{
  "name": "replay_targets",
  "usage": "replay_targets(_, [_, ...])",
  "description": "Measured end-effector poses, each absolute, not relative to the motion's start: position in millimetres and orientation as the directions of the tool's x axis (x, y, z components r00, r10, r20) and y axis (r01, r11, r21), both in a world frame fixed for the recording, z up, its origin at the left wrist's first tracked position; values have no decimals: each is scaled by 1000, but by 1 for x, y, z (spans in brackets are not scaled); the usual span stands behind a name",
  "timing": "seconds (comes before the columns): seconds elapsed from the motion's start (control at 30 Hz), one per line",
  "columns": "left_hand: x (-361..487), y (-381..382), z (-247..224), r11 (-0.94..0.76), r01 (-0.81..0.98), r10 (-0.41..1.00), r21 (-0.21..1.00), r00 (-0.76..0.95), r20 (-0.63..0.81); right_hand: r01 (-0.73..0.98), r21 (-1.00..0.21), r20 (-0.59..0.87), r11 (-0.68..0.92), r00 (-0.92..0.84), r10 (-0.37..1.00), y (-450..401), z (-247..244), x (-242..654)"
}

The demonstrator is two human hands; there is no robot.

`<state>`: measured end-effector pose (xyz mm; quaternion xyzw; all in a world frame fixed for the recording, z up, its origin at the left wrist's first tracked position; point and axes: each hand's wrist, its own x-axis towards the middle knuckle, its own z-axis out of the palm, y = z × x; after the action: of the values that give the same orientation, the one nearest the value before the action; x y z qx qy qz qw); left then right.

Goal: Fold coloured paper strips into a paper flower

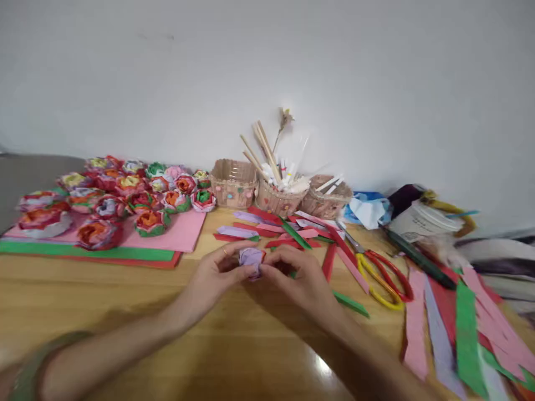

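Note:
Between my two hands is a small paper flower [251, 257], mostly lilac with a bit of orange-red at its upper right edge. My left hand [223, 270] pinches its left side, thumb in front and fingers behind. From the right, my right hand [298, 273] pinches the flower's edge between thumb and forefinger. Both hands are held above the wooden table [234, 345]. Just behind them lie folded paper strips [295, 233] in red, pink, lilac and green. The flower's underside is hidden by my fingers.
Finished-looking paper flowers [100, 233] cover coloured sheets [184, 231] at left. Decorated baskets [234, 189] stand by the wall, one holding wooden sticks [265, 147]. To the right are scissors [382, 278], a dark green tool [418, 259], a white cup [422, 220] and unfolded strips [468, 334].

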<state>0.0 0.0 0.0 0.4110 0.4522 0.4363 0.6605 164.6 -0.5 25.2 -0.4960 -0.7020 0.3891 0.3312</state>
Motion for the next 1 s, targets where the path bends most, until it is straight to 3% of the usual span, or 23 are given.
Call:
replay_targets(0.1, [-1,-1,0,285,-207,947,936,209,-242,333,-941,-65,59,-349,935,3,26,166])
replay_targets(0.2, [-1,-1,-1,271,-211,953,939,199,-230,329,-944,-99,30,-369,924,4,25,166])
replay_targets(0.27, [-1,-1,-1,258,-216,957,942,189,-219,398,-909,-27,120,-343,939,2,23,165])
replay_targets(0.4, [-1,-1,0,272,-214,957,938,165,-240,557,-733,278,391,-279,919,-3,18,162])
replay_targets(0.47, [-2,-1,1,276,-212,957,937,155,-247,545,-737,302,399,-262,916,-3,19,162])
replay_targets(0.6, [-2,0,2,260,-201,961,944,143,-235,264,-962,-10,72,-295,955,1,23,166])
replay_targets(0.7, [-3,0,1,254,-202,964,946,139,-229,85,-983,-180,-161,-348,920,4,25,169])
replay_targets(1.0, [-3,0,-1,243,-203,962,948,173,-209,24,-962,-262,-271,-356,897,5,21,169])
